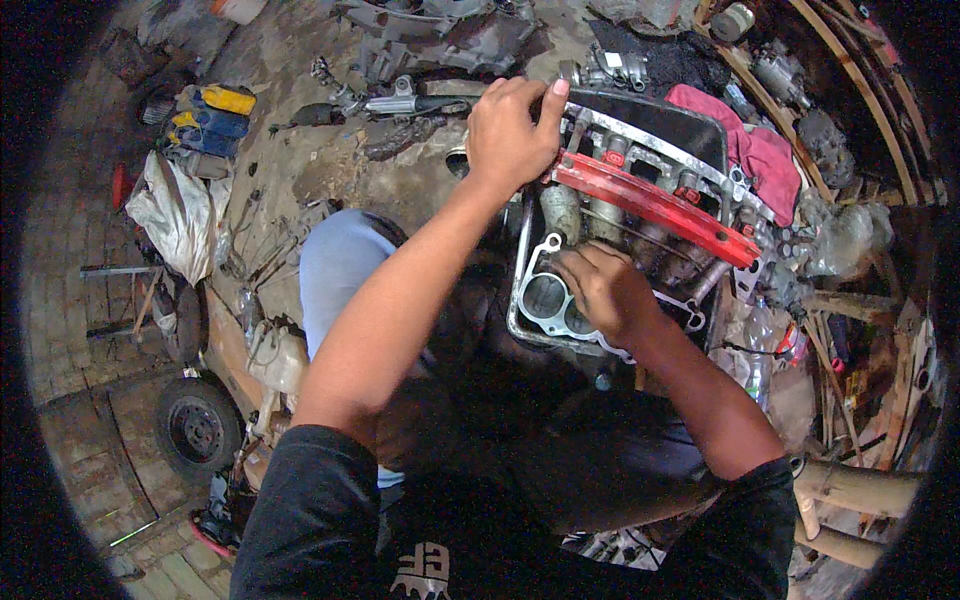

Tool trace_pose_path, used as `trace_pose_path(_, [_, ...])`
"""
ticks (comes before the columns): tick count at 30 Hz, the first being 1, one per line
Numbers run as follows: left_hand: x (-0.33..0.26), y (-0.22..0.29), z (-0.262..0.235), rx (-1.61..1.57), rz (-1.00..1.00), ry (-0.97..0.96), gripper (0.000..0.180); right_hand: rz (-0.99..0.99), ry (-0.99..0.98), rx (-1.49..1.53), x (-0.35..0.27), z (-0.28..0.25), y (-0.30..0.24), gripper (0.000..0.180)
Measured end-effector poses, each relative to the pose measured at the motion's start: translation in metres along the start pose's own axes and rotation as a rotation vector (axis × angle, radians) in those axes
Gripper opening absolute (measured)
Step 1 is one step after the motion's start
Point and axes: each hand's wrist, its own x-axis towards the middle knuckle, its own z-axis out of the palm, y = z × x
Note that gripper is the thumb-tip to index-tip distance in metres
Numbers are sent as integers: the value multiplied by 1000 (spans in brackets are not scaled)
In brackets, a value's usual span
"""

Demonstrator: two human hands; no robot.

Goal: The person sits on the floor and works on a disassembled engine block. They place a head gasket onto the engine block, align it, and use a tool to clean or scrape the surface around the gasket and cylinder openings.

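Before me an engine intake manifold point(612, 215) with curved metal runners stands tilted in a black tray point(520, 322). Across the runners lies a red metal rail point(660, 200). My left hand point(512, 135) is wrapped over the manifold's far left corner, thumb toward the right. Curled fingers of my right hand point(605, 290) press against the pale flange point(550, 318) with its round ports at the near side. What those fingers hold, if anything, is hidden beneath them.
A pink cloth point(765, 165) lies to the right of the manifold, near a plastic bottle point(758, 355). Metal parts point(440, 40) spread along the far side. On the left are a white sack point(180, 210), blue-and-yellow containers point(215, 120) and a wheel point(198, 425). Wooden poles point(860, 488) edge the right.
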Motion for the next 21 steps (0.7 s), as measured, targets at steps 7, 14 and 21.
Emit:
trace_pose_path(7, [-1, 0, 0, -29, -17, -8, 44, 15, 100, 58, 2, 4, -2, 11])
trace_pose_path(14, [0, 1, 0, -30, -47, -10, 44, 104, 157, 86, 2, 8, -3, 9])
trace_pose_path(21, [-1, 1, 2, -27, 3, 21, 42, 97, 89, 61, 0, 8, -3, 9])
